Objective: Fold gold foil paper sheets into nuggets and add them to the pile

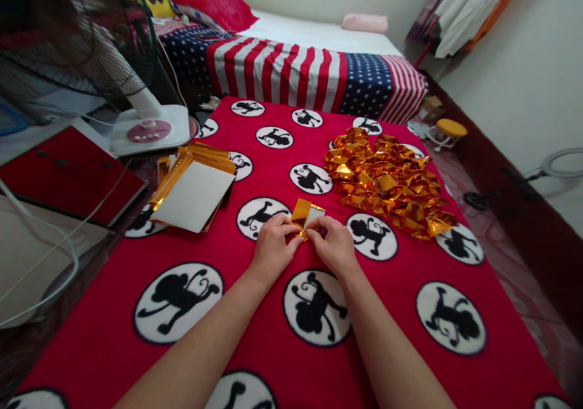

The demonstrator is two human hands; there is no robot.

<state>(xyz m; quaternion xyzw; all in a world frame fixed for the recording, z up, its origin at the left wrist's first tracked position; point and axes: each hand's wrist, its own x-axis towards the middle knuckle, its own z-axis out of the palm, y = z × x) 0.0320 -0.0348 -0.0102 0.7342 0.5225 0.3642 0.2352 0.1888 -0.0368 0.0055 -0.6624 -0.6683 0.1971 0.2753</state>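
Observation:
A small sheet of gold foil paper [301, 210], partly folded so that some of its pale backing shows, lies between my two hands on the red cloth. My left hand [274, 243] pinches its near left edge between thumb and fingers. On the near right side, my right hand [333, 243] grips the same paper with thumb and forefinger. The fingertips of both hands almost meet. To the left is a stack of gold and white sheets [195, 195]. Many folded gold foil pieces [385, 181] lie heaped at the right.
The red cloth [387, 348] with monkey prints covers the surface under my hands. A fan [148, 127] stands at the left beside a dark red panel [64, 169]. Behind is a bed with a striped, starred cover [282, 72]. A yellow stool [450, 128] is at the right.

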